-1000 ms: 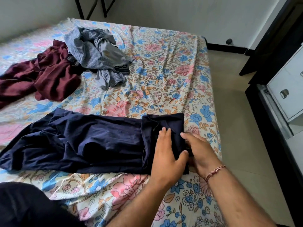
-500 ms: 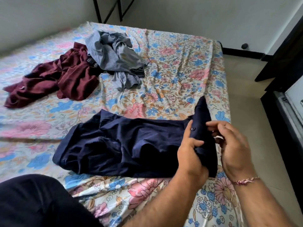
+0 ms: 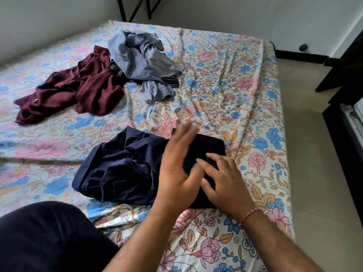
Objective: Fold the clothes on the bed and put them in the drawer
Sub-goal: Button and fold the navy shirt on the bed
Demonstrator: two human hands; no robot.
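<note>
I am kneeling in a home bedroom: I am looking down at a bed (image 3: pixel 225 91) dressed in a floral sheet, with worn clothes (image 3: pixel 137 63) lying loose on it, plain white walls (image 3: pixel 235 14) standing behind and a tiled floor (image 3: pixel 314 154) running alongside.

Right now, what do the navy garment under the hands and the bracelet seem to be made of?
Navy garment: soft thin fabric, possibly cotton knit or a blend; it drapes in loose folds with a faint sheen. Bracelet on the right wrist: looks like small pinkish beads or twisted thread; too small to tell which.
</note>
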